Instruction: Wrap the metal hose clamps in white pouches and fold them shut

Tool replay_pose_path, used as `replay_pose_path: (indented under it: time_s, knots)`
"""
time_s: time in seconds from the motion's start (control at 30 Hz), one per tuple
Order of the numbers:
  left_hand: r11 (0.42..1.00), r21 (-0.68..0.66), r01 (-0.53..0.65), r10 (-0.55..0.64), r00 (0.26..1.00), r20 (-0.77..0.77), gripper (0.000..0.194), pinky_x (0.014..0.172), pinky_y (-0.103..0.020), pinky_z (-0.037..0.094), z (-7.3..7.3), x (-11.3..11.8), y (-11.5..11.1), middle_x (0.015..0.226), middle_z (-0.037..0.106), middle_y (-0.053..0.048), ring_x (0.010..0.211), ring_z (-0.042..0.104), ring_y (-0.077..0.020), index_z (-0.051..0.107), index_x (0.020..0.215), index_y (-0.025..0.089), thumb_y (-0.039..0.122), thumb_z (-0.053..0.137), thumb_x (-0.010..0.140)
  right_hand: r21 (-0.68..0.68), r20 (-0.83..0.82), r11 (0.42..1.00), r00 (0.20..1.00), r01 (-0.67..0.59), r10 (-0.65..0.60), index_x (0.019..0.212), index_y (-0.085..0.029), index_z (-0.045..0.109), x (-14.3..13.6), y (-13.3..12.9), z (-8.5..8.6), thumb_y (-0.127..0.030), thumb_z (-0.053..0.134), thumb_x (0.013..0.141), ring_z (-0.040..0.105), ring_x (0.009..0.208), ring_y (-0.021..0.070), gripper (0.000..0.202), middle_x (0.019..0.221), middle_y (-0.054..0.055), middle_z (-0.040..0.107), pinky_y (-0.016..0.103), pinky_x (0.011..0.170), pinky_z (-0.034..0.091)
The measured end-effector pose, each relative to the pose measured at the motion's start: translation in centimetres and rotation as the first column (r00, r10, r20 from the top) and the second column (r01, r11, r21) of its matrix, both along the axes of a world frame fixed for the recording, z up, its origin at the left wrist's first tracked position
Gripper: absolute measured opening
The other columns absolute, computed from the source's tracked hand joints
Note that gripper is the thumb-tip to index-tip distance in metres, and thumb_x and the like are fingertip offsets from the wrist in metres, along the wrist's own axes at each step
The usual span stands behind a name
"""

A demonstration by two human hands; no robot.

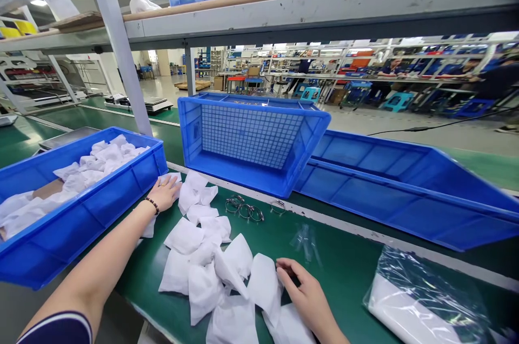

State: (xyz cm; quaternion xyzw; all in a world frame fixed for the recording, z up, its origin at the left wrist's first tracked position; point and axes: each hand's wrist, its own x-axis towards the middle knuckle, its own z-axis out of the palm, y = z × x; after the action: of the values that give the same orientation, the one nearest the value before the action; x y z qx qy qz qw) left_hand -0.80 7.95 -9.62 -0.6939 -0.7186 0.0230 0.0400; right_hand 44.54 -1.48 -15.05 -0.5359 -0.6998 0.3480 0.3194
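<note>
The left hand (164, 194), fingers spread, rests on white pouches (203, 238) beside a blue bin (93, 209); the right hand (302, 292), loosely curled, touches pouches on the green surface (324, 241).

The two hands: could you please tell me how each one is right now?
Left hand: open, spread over a white bag.
Right hand: half-curled at another white bag; grip cannot be told.
</note>
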Motion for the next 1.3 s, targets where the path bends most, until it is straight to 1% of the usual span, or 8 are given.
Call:
replay_pose_path:
  time_s: [0.1, 0.23, 0.43, 0.63, 0.8, 0.97, 1.13, 1.3]
  knots:
    - [0.999, -0.024, 0.047, -0.046, 0.999, 0.027, 0.046, 0.107, -0.048, 0.020, 0.4, -0.3, 2.6, 0.143, 0.036, -0.006, 0.134, 0.026, -0.0246, 0.045, 0.129, 0.027, 0.023, 0.041, 0.083, 0.017, -0.009, 1.000, 1.000, 0.013, -0.013, 0.092, -0.020, 0.065, 0.1, 0.0, -0.2, -0.046, 0.046, 0.082, 0.063, 0.081, 0.0203, 0.034, 0.092, 0.008, 0.067, 0.028, 0.072, 0.051]
    - [0.997, 0.038, 0.068, -0.069, 0.997, 0.041, 0.051, 0.106, -0.055, 0.013, 1.3, 0.6, 4.3, 0.147, 0.026, -0.012, 0.136, 0.016, -0.0297, 0.041, 0.134, 0.020, 0.017, 0.038, 0.083, 0.019, -0.006, 1.000, 1.000, 0.021, -0.021, 0.092, -0.020, 0.065, 0.1, 0.2, -0.4, -0.045, 0.046, 0.082, 0.063, 0.082, 0.0200, 0.033, 0.092, 0.007, 0.067, 0.027, 0.073, 0.051]
    - [0.963, -0.015, 0.270, -0.268, 0.960, 0.080, 0.044, 0.110, -0.047, 0.003, 0.4, 4.1, 4.0, 0.144, 0.034, 0.004, 0.137, 0.016, -0.0214, 0.043, 0.131, 0.036, 0.036, 0.037, 0.088, 0.002, 0.002, 1.000, 1.000, 0.006, -0.006, 0.094, -0.020, 0.064, 0.2, 0.3, -0.4, -0.044, 0.045, 0.084, 0.062, 0.082, 0.0192, 0.032, 0.092, 0.007, 0.067, 0.027, 0.073, 0.050]
    - [0.987, 0.014, 0.161, -0.162, 0.985, 0.061, 0.039, 0.107, -0.057, -0.003, 0.8, 2.2, 5.3, 0.137, 0.045, -0.003, 0.136, 0.019, -0.0262, 0.052, 0.124, 0.031, 0.033, 0.037, 0.088, 0.018, 0.001, 1.000, 1.000, -0.008, 0.008, 0.093, -0.020, 0.064, 0.2, 0.2, -0.2, -0.043, 0.045, 0.084, 0.062, 0.082, 0.0190, 0.031, 0.093, 0.007, 0.067, 0.027, 0.073, 0.050]
    - [0.973, 0.104, 0.207, -0.215, 0.974, 0.073, 0.047, 0.107, -0.057, -0.006, 2.4, 3.9, 4.2, 0.148, 0.026, -0.005, 0.138, 0.001, -0.0296, 0.040, 0.135, 0.026, 0.030, 0.037, 0.089, 0.018, 0.006, 1.000, 1.000, -0.016, 0.016, 0.094, -0.020, 0.063, 0.2, 0.2, -0.4, -0.043, 0.044, 0.085, 0.062, 0.084, 0.0190, 0.031, 0.094, 0.007, 0.066, 0.027, 0.075, 0.050]
    - [0.908, -0.023, 0.418, -0.410, 0.899, 0.156, 0.040, 0.111, -0.045, 0.008, 0.2, 7.5, 1.2, 0.147, 0.026, 0.010, 0.138, 0.011, -0.0207, 0.043, 0.129, 0.042, 0.040, 0.025, 0.093, 0.025, 0.004, 1.000, 1.000, -0.007, 0.007, 0.093, -0.020, 0.063, 0.2, 0.2, -0.5, -0.042, 0.046, 0.084, 0.062, 0.082, 0.0184, 0.029, 0.093, 0.006, 0.066, 0.026, 0.074, 0.049]
    - [0.944, -0.019, 0.329, -0.319, 0.928, 0.193, 0.046, 0.110, -0.048, 0.011, -2.0, 6.1, 1.2, 0.149, 0.024, 0.003, 0.138, 0.013, -0.0216, 0.044, 0.131, 0.034, 0.038, 0.016, 0.095, 0.014, 0.000, 1.000, 1.000, -0.004, 0.004, 0.095, -0.019, 0.063, 0.3, 0.1, -0.5, -0.042, 0.045, 0.085, 0.061, 0.083, 0.0190, 0.030, 0.094, 0.007, 0.066, 0.027, 0.075, 0.049]
    - [0.974, 0.033, 0.226, -0.228, 0.955, 0.188, 0.045, 0.109, -0.052, 0.003, -1.5, 4.1, 2.3, 0.148, 0.025, -0.004, 0.139, 0.005, -0.0258, 0.045, 0.132, 0.025, 0.033, 0.024, 0.093, 0.027, 0.002, 1.000, 1.000, 0.016, -0.016, 0.094, -0.019, 0.064, 0.2, 0.2, -0.4, -0.042, 0.046, 0.084, 0.062, 0.082, 0.0194, 0.032, 0.093, 0.008, 0.067, 0.027, 0.074, 0.050]
